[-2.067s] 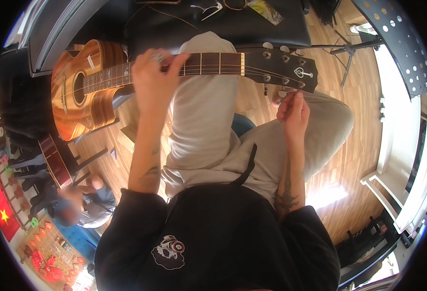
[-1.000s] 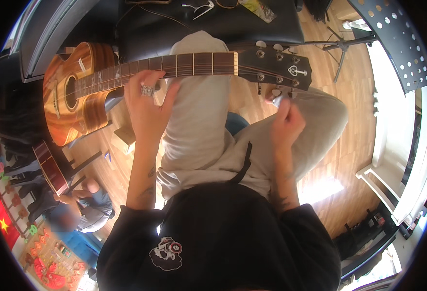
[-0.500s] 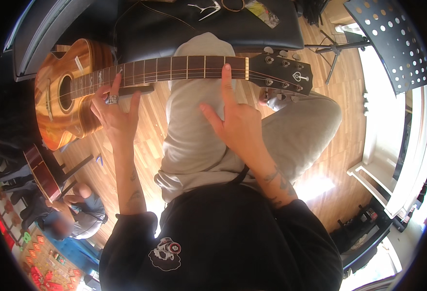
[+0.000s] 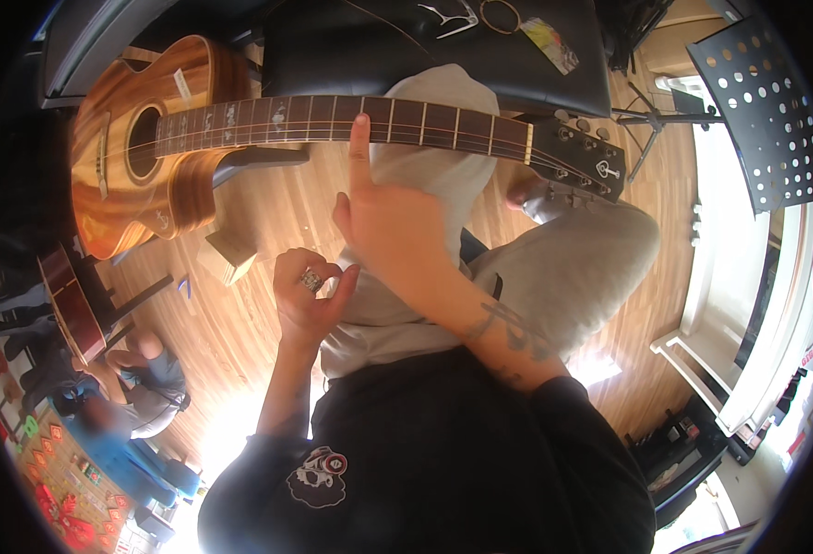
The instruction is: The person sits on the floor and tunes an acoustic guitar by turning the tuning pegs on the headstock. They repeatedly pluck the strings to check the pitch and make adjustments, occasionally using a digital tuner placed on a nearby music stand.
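Observation:
An acoustic guitar [image 4: 185, 198] with a glossy striped wood body is at the upper left. Its dark fretboard [image 4: 310, 120] reaches right across my raised knee to a black headstock [image 4: 577, 157]. My right hand [image 4: 397, 226] has its index finger stretched out, the tip on the fretboard near the middle of the neck. The thumb sticks out and the other fingers are folded under, with nothing seen in them. Lower and to the left, my left hand [image 4: 310, 300], wearing a chunky ring, is off the guitar. Its fingers are curled in, and no object shows in it.
A black padded bench [image 4: 333, 55] at the top bears a capo [image 4: 453, 18], a coiled string [image 4: 499, 17] and a small packet [image 4: 549, 46]. A perforated music stand [image 4: 757, 120] stands right. A brown box [image 4: 228, 256] is on the floor. Another person [image 4: 153, 392] sits lower left with a reddish guitar [image 4: 71, 305].
My right index finger has moved left from near the nut to mid-neck. My left hand has come off the neck, down toward my lap, and curled. The view has shifted slightly.

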Tool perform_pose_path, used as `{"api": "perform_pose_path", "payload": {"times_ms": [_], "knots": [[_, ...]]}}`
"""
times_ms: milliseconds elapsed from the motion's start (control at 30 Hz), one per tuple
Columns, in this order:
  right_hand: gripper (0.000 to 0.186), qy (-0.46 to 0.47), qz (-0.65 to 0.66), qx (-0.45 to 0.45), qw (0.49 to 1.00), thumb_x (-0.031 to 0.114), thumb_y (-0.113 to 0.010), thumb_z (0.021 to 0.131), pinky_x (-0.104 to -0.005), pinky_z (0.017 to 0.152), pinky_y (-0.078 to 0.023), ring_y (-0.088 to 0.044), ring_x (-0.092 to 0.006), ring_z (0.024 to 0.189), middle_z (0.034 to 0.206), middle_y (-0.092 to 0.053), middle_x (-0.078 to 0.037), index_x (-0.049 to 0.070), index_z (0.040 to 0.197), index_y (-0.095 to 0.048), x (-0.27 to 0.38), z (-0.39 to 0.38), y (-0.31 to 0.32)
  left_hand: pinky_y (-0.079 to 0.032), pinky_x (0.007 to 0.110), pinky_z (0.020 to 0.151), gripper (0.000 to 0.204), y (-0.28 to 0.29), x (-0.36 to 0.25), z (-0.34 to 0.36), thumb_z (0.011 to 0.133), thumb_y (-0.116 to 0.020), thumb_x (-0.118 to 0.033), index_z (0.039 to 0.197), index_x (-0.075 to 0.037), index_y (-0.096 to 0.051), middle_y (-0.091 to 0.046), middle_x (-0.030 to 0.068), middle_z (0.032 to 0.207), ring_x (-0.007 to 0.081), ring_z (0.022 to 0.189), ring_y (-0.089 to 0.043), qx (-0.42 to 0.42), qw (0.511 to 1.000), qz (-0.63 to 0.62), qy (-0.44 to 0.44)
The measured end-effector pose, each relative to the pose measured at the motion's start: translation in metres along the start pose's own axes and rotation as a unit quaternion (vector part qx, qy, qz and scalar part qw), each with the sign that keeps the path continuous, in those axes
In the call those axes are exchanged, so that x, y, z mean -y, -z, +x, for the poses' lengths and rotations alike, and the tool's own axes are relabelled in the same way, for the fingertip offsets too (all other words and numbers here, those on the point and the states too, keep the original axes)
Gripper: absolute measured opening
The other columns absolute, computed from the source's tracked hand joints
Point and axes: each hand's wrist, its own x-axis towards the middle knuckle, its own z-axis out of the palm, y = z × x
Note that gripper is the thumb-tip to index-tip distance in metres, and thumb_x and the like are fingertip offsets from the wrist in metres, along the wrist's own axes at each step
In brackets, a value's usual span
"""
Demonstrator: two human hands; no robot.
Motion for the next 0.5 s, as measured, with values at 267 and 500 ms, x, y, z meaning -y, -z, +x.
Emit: {"api": "perform_pose_path", "payload": {"times_ms": [267, 500], "knots": [[0.072, 0.122, 0.329, 0.078, 0.933, 0.016, -0.060, 0.090, -0.0331, 0.042, -0.039, -0.051, -0.0140, 0.044, 0.053, -0.055, -0.003, 0.004, 0.156, -0.035, 0.036, 0.041, -0.026, -0.038, 0.034, 0.059, 0.023, 0.036, -0.040, 0.027, 0.061, -0.082, -0.008, 0.062, -0.012, -0.060, -0.054, 0.0023, 0.076, 0.0234, 0.066, -0.050, -0.008, 0.987, -0.042, -0.154], [0.030, -0.005, 0.697, 0.251, 0.672, 0.032, -0.045, 0.106, -0.0240, 0.040, -0.025, -0.038, -0.0053, 0.042, 0.053, -0.047, 0.004, 0.009, 0.116, -0.061, -0.096, -0.031, 0.045, -0.042, 0.035, 0.059, 0.022, 0.000, -0.088, 0.069, 0.065, -0.083, -0.017, 0.078, -0.016, -0.066, -0.057, 0.0028, 0.079, 0.0246, 0.067, -0.055, -0.008, 0.967, -0.159, -0.198]]}}
